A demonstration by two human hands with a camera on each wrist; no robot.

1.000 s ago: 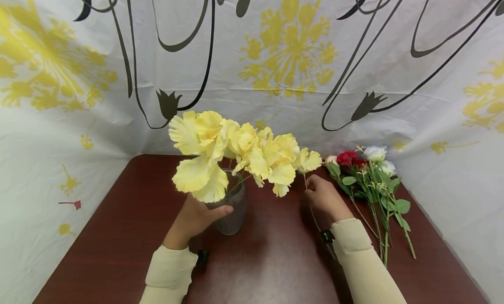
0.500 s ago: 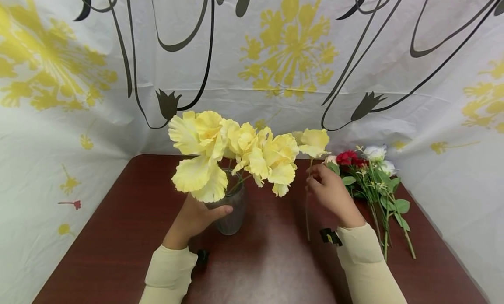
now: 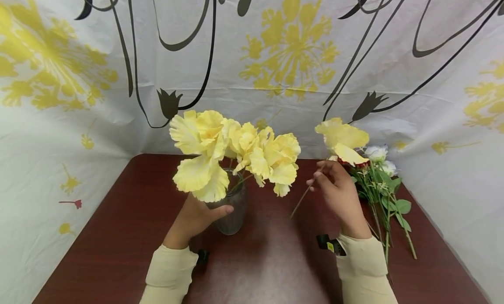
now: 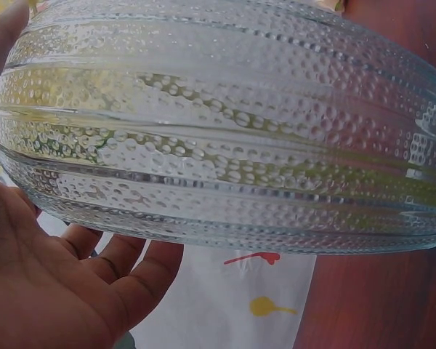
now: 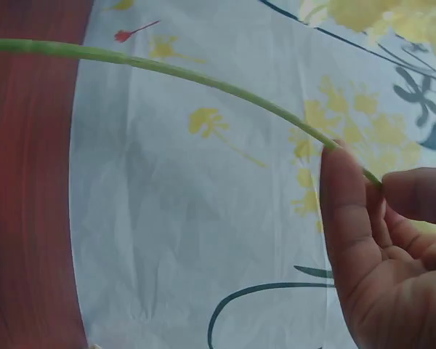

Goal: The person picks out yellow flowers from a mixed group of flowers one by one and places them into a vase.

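Observation:
My left hand [image 3: 194, 221] grips the side of a clear glass vase [image 3: 233, 214] that stands upright on the table. Dimpled, ridged glass fills most of the left wrist view, with the thumb and curled fingers [image 4: 142, 280] around it. Several large yellow artificial flowers [image 3: 204, 133] lean out of the vase and partly cover its mouth. To the vase's right, my right hand [image 3: 342, 199] pinches a single yellow flower [image 3: 341, 138] by its thin stem. The right wrist view shows the green stem [image 5: 203, 78] curving away from thumb and fingertips.
Loose white roses [image 3: 376, 153], red blooms and leafy green stems [image 3: 386, 199] lie at the right of the dark red wooden table [image 3: 118, 234]. A patterned white cloth [image 3: 252, 68] hangs behind and at both sides.
My right hand has raised the yellow flower and turned it, so the bloom tilts right and the stem's lower end swings left towards the vase. The left hand and vase stay put.

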